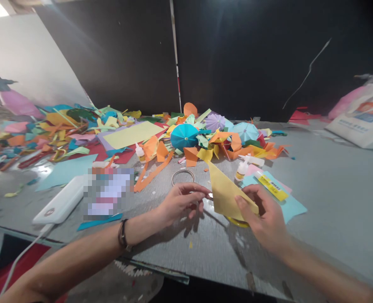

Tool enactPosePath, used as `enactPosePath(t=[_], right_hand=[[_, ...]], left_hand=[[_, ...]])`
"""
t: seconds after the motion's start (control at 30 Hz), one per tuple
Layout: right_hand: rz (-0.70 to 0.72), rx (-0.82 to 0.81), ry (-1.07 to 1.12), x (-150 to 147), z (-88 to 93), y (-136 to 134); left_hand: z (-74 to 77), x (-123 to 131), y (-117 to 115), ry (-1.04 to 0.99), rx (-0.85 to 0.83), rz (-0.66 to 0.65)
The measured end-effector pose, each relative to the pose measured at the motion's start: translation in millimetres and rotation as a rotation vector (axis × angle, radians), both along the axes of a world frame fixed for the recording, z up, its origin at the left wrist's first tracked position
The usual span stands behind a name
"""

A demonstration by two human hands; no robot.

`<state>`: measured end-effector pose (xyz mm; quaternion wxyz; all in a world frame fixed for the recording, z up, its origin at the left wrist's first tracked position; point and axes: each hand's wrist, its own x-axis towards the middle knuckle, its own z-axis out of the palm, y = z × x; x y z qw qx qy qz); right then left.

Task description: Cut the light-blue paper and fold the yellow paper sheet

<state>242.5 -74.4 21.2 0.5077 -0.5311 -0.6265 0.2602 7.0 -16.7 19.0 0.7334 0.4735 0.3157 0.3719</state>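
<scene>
Black panels (236,54) rise behind a grey surface (331,202) heaped with cut coloured paper (56,130). Toward the left, a white power bank (60,200) lies with its cable (22,256) trailing down over the front edge, just beside a pixelated patch (107,193) that hides whatever lies there. Farther back, a teal paper parasol (184,136), a lilac one (215,122) and a pale blue one (245,131) sit among orange scraps. A thin ring (183,176) lies just above the left hand (181,202), whose thumb and fingertips pinch a small shiny piece (210,195) against the tip of a yellow paper triangle (227,195). The right hand (262,214) grips that triangle's lower edge, fingers curled, above a yellow roll (236,222). Beyond stand a glue bottle (242,169) and a yellow-labelled stick (273,188) on a pale blue sheet (295,208). A white printed bag (361,118) stands at far right.
</scene>
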Motion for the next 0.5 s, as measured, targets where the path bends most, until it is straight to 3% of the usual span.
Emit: enactPosePath(t=[0.5], right_hand=[[0.009,-0.013,-0.003,1.4,-4.4,0.4]], left_hand=[[1.3,1.4,2.2,0.02,-0.025,0.086]])
